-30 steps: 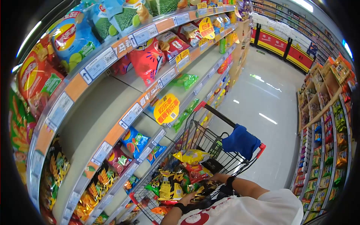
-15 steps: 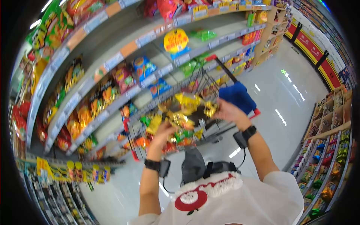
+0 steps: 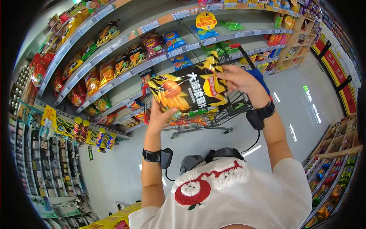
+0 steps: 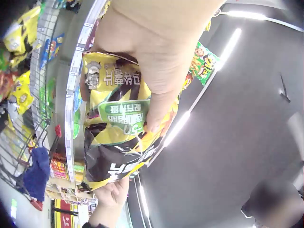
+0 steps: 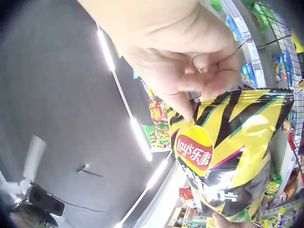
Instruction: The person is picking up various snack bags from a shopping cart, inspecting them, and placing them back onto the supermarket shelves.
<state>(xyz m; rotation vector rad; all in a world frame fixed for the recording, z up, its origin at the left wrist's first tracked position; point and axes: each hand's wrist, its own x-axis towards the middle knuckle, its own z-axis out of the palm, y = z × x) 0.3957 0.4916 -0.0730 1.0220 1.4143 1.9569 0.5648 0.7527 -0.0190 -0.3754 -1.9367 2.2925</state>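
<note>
A black and yellow bag of potato chips [image 3: 187,89] with a Lay's logo is held up between both hands, over the shopping cart. My left hand [image 3: 159,116] grips its left end, the thumb lying across the printed front in the left wrist view, where the bag [image 4: 118,118] spans the middle. At the opposite end my right hand [image 3: 242,80] pinches the upper corner by the edge. In the right wrist view the right hand [image 5: 190,61] has its fingers curled at the seam of the bag [image 5: 228,142]. Much of the cart's load is hidden behind the bag.
The wire shopping cart [image 3: 228,114] stands against the snack shelves, a blue cloth [image 3: 259,78] on its handle. Shelves with chip bags [image 3: 120,65] curve along the far side. Snack canisters [image 3: 101,137] hang at the left. Another shelf rack [image 3: 335,171] stands at the lower right.
Both hands were down in the cart among the snack bags. They have lifted one black and yellow chip bag up, its front now facing the head camera. The view has swung left.
</note>
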